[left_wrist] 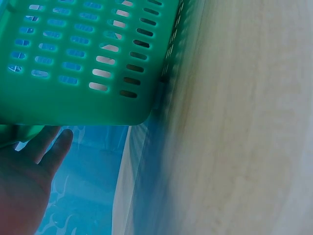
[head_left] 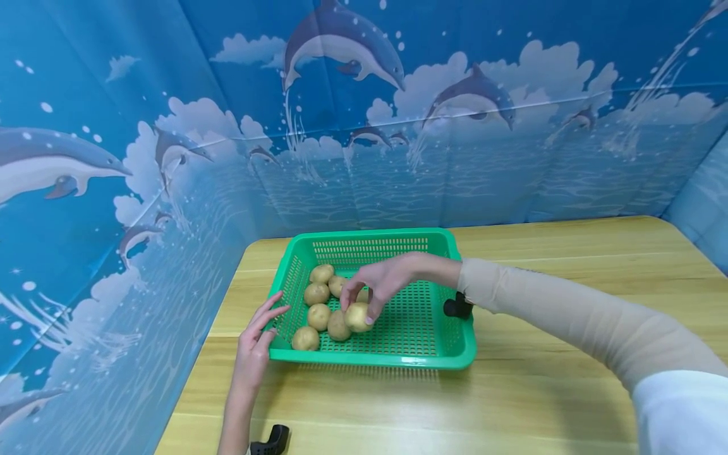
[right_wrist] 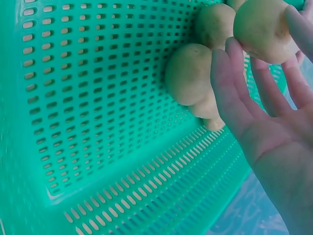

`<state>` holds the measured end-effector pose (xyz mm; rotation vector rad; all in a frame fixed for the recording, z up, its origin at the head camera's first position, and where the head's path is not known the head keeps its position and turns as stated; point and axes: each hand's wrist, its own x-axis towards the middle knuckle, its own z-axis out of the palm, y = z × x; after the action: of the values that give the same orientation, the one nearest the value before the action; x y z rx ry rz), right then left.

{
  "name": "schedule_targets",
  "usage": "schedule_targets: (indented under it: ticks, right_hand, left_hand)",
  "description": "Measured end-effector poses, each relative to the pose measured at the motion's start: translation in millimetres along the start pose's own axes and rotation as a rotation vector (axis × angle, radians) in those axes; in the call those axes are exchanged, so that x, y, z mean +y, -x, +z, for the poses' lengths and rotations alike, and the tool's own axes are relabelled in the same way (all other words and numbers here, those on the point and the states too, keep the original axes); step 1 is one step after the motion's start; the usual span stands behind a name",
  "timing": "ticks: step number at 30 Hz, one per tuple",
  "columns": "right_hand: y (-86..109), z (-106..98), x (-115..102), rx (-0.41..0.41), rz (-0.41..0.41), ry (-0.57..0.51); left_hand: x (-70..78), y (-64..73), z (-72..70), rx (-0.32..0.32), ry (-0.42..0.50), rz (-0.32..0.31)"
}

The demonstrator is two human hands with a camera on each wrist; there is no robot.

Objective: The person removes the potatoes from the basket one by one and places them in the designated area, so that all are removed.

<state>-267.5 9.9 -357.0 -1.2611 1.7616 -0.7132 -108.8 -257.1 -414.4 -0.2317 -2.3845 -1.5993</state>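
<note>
A green plastic basket (head_left: 398, 361) with slotted walls stands on the table. Several yellow-brown potatoes lie in its left half, among them one potato (head_left: 305, 339) near the front left corner. My right hand (head_left: 387, 281) reaches in from the right and pinches a potato (head_left: 358, 317) between thumb and fingers, above the basket floor. In the right wrist view that potato (right_wrist: 266, 29) sits at the fingertips, close to the others. At the left rim, my left hand (head_left: 254, 347) rests with its fingers extended over the edge; part of it is hidden by the basket in the left wrist view.
The wooden table (head_left: 546, 303) extends to the right and front of the basket. A blue curtain (head_left: 352, 170) printed with dolphins hangs behind and to the left. Black wrist mounts (head_left: 458, 307) are on both arms; the right one is by the basket's right rim.
</note>
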Motion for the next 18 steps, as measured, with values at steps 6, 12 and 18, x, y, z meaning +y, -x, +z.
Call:
schedule_targets:
  ticks: [6,12,18]
  right_hand:
    - [6.5,-3,-6,0.073,-0.046,-0.041]
    - [13.0,-4,-13,0.146,-0.098,-0.045]
    - [22.9,-6,-18,0.186,-0.11,-0.061]
  left_hand:
    - [0.7,0.4,0.2,0.003,0.004,0.001]
    - [1.2,0.5,0.8,0.006,0.013,0.011]
    - [0.5,0.5,0.9,0.011,0.017,0.019]
